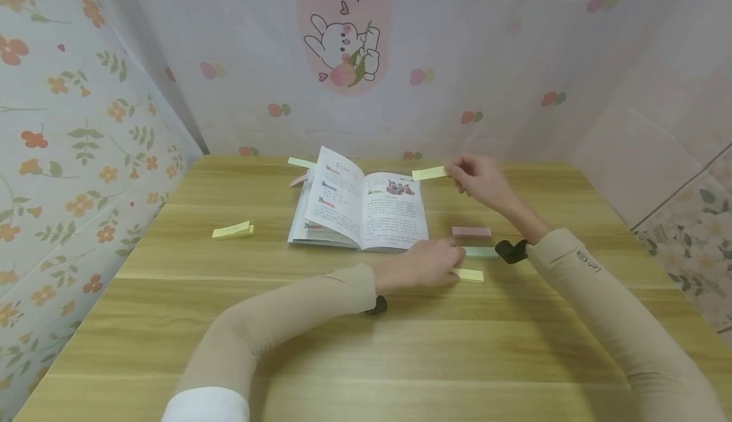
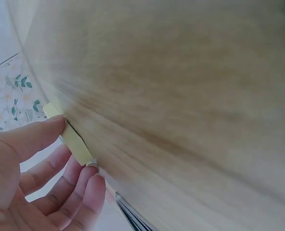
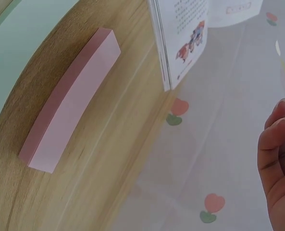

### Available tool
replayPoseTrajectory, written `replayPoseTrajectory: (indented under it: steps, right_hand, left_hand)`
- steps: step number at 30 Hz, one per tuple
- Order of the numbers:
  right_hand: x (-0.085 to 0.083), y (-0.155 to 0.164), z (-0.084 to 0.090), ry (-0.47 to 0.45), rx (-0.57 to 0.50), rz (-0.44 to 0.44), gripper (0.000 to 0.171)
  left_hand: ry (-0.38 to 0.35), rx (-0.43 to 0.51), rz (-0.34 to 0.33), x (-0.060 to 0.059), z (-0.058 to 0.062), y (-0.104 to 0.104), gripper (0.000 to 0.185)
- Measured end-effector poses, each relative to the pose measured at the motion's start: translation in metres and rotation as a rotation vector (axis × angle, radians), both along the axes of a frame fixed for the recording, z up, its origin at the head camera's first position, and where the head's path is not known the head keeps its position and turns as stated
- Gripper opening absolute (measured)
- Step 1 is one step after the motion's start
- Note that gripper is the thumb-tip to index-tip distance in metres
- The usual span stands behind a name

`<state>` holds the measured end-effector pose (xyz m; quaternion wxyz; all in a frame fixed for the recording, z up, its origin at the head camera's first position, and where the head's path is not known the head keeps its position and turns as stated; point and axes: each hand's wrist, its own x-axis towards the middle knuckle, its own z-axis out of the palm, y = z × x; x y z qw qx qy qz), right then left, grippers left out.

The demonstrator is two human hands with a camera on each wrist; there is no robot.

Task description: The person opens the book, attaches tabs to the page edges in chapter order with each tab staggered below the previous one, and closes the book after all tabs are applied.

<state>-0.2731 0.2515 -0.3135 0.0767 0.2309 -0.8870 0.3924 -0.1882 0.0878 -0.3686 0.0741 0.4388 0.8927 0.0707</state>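
Yellow note (image 1: 429,173): pinched at one end by the right hand (image 1: 479,180), held in the air just past the top right corner of the open book (image 1: 360,203), not touching the page.
Right hand fingers: curled on the strip in the head view; in the right wrist view only fingertips (image 3: 275,144) at the frame edge, the strip itself out of sight.
Yellow pad (image 1: 470,275): flat on the bench (image 1: 366,346) near the book's lower right corner, pressed down by the left hand (image 1: 426,264).
Left hand fingers: thumb on top and fingertips (image 2: 87,185) under the pad's edge (image 2: 68,132), a loose pinch rather than a clench.
Step in hand: likely a strip freshly peeled and being carried to the page edge as a marker.
Next move: probably calls for lowering the sticky end onto the right page margin, free end overhanging, then a press with a fingertip.
Book: open, pages partly raised; a green strip (image 1: 301,163) and a pink one (image 1: 298,180) already sticking out at the left side.
Other pads: pink (image 1: 471,232) and pale green (image 1: 481,252) just right of the book; another yellow pad (image 1: 232,231) well apart on the left.
Containers: none in view; pads lie straight on the bench.
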Motion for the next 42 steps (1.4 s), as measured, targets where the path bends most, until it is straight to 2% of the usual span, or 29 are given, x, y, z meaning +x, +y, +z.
replayPoseTrajectory:
  steps: [5, 10, 16, 19, 24, 27, 35, 39, 42]
  right_hand:
    - [-0.002, 0.000, -0.003, -0.003, -0.014, 0.007, 0.027]
    - [-0.003, -0.004, -0.005, -0.016, -0.017, 0.007, 0.028]
    - [-0.003, -0.008, -0.010, -0.046, -0.026, 0.011, 0.027]
    - [-0.001, -0.011, -0.012, -0.069, -0.020, 0.000, 0.026]
    - [0.010, -0.021, -0.004, -0.098, -0.015, -0.010, 0.021]
    - [0.013, -0.024, -0.001, -0.110, -0.020, -0.003, 0.020]
    - [-0.009, -0.010, -0.027, -0.112, -0.020, -0.018, 0.027]
    - [-0.010, -0.008, -0.033, -0.144, -0.004, -0.025, 0.033]
    - [-0.010, -0.007, -0.036, -0.148, 0.008, -0.027, 0.034]
  left_hand:
    - [0.018, -0.009, 0.010, 0.001, -0.003, 0.001, 0.020]
    - [0.025, -0.027, 0.018, 0.000, -0.004, -0.002, 0.035]
    - [0.010, 0.016, 0.063, -0.005, 0.000, -0.010, 0.037]
    - [0.027, 0.040, 0.087, -0.008, 0.002, -0.015, 0.037]
    - [0.072, 0.078, 0.137, -0.016, 0.008, -0.026, 0.036]
    - [0.077, 0.096, 0.188, -0.023, 0.010, -0.033, 0.031]
    - [0.104, 0.070, 0.327, -0.039, 0.012, -0.050, 0.038]
    - [0.099, 0.063, 0.385, -0.045, 0.011, -0.055, 0.044]
    - [0.109, 0.051, 0.404, -0.049, 0.009, -0.057, 0.043]
